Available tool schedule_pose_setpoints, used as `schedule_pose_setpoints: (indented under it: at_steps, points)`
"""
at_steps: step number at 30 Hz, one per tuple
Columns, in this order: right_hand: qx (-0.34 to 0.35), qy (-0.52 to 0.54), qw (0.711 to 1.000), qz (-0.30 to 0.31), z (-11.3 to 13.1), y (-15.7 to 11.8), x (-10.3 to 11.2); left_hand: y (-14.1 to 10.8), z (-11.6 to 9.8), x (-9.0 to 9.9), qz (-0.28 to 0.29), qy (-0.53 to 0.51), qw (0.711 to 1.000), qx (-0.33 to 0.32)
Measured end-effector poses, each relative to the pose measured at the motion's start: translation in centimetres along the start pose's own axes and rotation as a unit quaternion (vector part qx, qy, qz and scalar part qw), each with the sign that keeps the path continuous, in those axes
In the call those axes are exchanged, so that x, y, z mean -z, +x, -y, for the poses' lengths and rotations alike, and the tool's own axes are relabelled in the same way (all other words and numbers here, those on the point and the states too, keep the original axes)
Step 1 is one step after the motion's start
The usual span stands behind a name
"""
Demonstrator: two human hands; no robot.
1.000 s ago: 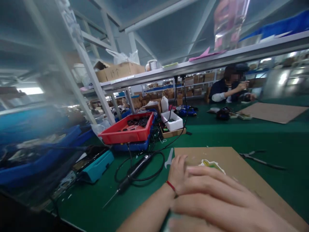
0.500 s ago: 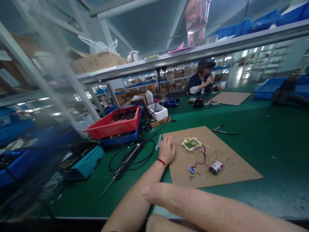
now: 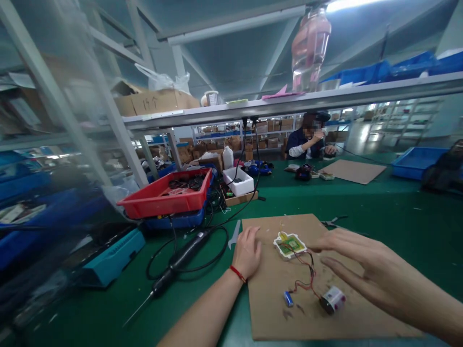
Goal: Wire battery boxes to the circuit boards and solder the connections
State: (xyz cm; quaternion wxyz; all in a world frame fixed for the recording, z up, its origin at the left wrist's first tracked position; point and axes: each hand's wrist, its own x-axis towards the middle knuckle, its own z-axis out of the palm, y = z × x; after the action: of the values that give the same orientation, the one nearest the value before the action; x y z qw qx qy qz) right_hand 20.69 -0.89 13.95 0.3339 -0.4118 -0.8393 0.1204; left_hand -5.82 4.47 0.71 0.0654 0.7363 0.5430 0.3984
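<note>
The left hand (image 3: 247, 253) and right hand (image 3: 356, 255) are bare, as are the visible forearms (image 3: 211, 306). A narrow red bracelet (image 3: 238, 274), cord-like in form, encircles the left wrist (image 3: 241, 269).

Reads moderately bright, cool in tone. Takes light from overhead: burnt-out white at ceiling lamp (image 3: 356, 5), glare on far floor (image 3: 363, 137), highlights on clear bottle (image 3: 311, 53). Smears heavily at left, over shelf posts (image 3: 81, 96); stretches toward the edges. Holds cardboard sheet (image 3: 269, 308) fairly clear, circuit board (image 3: 291, 246) slightly soft. Shows pixelation over person's head (image 3: 314, 123).
</note>
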Motion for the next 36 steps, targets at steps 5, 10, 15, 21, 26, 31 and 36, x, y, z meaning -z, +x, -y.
schedule_pose_setpoints:
  at_steps: [5, 10, 15, 21, 26, 31, 36]
  points:
    - [-0.037, -0.013, 0.999, -0.019, -10.0, 2.8, -4.0, 0.0, 0.3, -0.3, 0.014, 0.0, 0.999, 0.031]
    - [-0.09, 0.04, 0.994, -0.05, -14.5, 1.3, -8.0, 0.0, 0.3, -0.2, 0.031, 0.005, 0.998, 0.06]
    - [-0.156, 0.106, 0.982, -0.007, -15.3, 0.6, -8.6, -0.1, 0.7, -0.3, 0.047, 0.008, 0.996, 0.079]
    - [-0.13, 0.129, 0.982, 0.049, -14.4, 0.6, -8.1, -0.2, 1.1, -0.4, 0.053, 0.024, 0.994, 0.089]
    - [-0.026, 0.141, 0.978, 0.154, -12.5, 0.4, -7.8, -0.3, 0.8, -0.1, 0.068, 0.015, 0.994, 0.082]
    - [-0.01, 0.131, 0.969, 0.211, -11.9, 0.0, -8.0, -0.2, 0.0, 0.1, 0.062, -0.024, 0.996, 0.065]
    - [-0.03, 0.141, 0.98, 0.137, -12.9, -0.4, -8.5, -0.1, -0.2, 0.3, 0.044, -0.015, 0.997, 0.068]
